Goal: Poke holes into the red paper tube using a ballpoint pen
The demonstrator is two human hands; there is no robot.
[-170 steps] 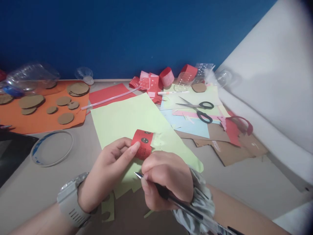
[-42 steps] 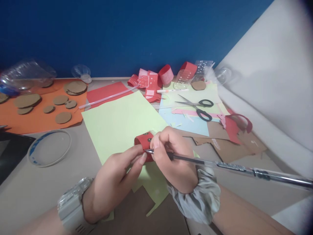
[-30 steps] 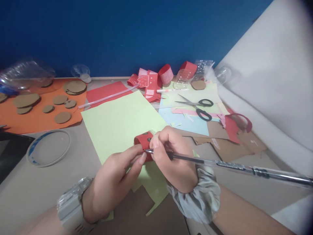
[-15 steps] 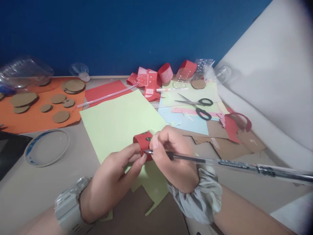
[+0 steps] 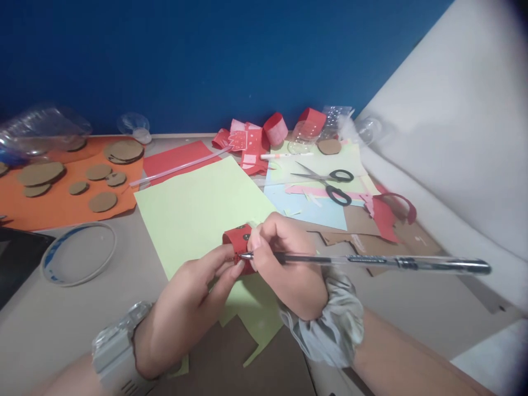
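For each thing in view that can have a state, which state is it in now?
Left hand: fingers closed on the red paper ring.
Right hand: fingers closed around the pen.
Pen: uncapped, tip at the red paper ring.
Red paper ring: curled, held.
Scissors: blades open, unheld.
Light green sheet: spread out, lower edge cut.
Clear plastic bottle: on its side.

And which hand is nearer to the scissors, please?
Right. The right hand is below and left of the scissors in the view; the left hand is farther left and lower.
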